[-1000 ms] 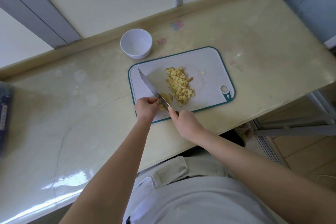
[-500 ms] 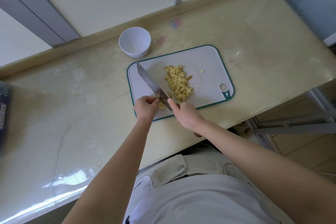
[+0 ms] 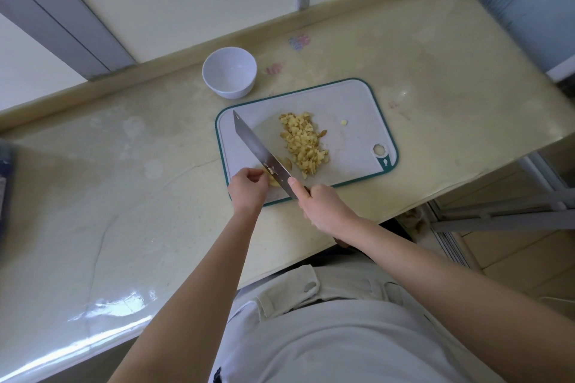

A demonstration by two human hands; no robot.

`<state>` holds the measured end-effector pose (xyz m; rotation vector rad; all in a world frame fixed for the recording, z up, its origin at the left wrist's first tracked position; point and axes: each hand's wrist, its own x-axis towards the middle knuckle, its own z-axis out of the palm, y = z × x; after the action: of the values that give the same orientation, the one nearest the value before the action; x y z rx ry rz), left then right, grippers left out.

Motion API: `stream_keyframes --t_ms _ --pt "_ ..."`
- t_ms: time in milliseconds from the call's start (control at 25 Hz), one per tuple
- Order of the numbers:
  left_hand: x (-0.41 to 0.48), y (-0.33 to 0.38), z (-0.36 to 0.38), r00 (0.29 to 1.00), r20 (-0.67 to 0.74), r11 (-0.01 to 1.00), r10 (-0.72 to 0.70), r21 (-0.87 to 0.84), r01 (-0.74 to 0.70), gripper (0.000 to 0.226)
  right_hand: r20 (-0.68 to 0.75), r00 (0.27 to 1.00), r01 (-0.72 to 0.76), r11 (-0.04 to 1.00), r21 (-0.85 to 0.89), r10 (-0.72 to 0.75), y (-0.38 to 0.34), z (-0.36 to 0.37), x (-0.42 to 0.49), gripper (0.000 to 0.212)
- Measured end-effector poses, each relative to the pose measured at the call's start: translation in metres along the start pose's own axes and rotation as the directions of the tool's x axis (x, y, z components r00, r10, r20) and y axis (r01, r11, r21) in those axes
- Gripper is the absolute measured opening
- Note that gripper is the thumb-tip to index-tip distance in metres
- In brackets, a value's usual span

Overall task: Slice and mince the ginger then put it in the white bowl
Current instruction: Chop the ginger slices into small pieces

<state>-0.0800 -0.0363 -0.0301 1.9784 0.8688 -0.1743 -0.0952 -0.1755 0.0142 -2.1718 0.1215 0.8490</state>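
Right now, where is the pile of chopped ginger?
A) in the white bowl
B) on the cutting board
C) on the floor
B: the pile of chopped ginger lies on the cutting board, right of the knife; the white bowl holds none.

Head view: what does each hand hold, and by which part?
Right hand: long steel knife, by its handle. Left hand: small yellow ginger piece, by one end.

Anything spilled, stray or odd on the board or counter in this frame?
Only minor things. One small ginger scrap lies alone on the cutting board, right of the minced pile. A few bits cling to the knife blade beside the ginger piece the left hand pinches. No ginger lies off the board; the white bowl stands upright.
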Motion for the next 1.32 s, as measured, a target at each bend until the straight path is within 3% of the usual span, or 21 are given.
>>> stream_keyframes --t_ms 280,400,560,840,1000,1080,1120,1240,1320 --pt "-0.002 0.001 0.002 1.000 -0.012 1.000 -0.017 -0.003 0.017 0.017 -0.004 1.000 -0.001 0.995 -0.096 0.001 -0.001 0.000 -0.006 0.063" --pt "-0.001 0.002 0.002 1.000 -0.011 1.000 -0.028 0.006 0.028 0.017 0.042 0.999 0.034 0.992 -0.125 -0.029 -0.004 0.000 -0.009 0.053" --pt "0.001 0.003 0.003 0.999 -0.006 0.999 -0.048 0.010 0.048 0.019 -0.013 0.999 0.028 0.995 -0.093 -0.029 -0.006 0.003 -0.006 0.063" --pt "0.002 0.003 0.003 0.999 0.000 0.999 -0.044 0.009 0.044 0.018 -0.030 0.999 0.038 0.991 -0.129 -0.042 -0.010 0.010 0.000 0.063" --pt "0.001 0.003 0.002 0.999 0.006 0.999 -0.041 0.005 0.041 0.015 0.045 0.999 -0.004 0.997 -0.081 0.007 -0.016 0.007 0.002 0.055" --pt "0.000 0.003 0.002 0.999 0.010 0.999 -0.031 0.013 0.031 0.014 0.056 0.988 -0.139 0.990 -0.039 0.141 -0.022 0.007 0.006 0.040" --pt "0.000 0.003 0.002 1.000 0.009 1.000 -0.025 0.016 0.025 0.013 0.065 0.981 -0.178 0.981 -0.079 0.183 -0.027 0.006 0.006 0.042" --pt "0.000 0.003 0.001 1.000 0.000 1.000 -0.020 0.004 0.020 0.011 0.055 0.995 -0.080 0.996 -0.025 0.081 -0.022 0.005 0.011 0.025" --pt "-0.001 0.002 0.002 1.000 -0.007 1.000 -0.020 0.001 0.020 0.011 0.054 0.998 -0.012 0.999 -0.044 0.015 -0.023 0.002 0.006 0.048"
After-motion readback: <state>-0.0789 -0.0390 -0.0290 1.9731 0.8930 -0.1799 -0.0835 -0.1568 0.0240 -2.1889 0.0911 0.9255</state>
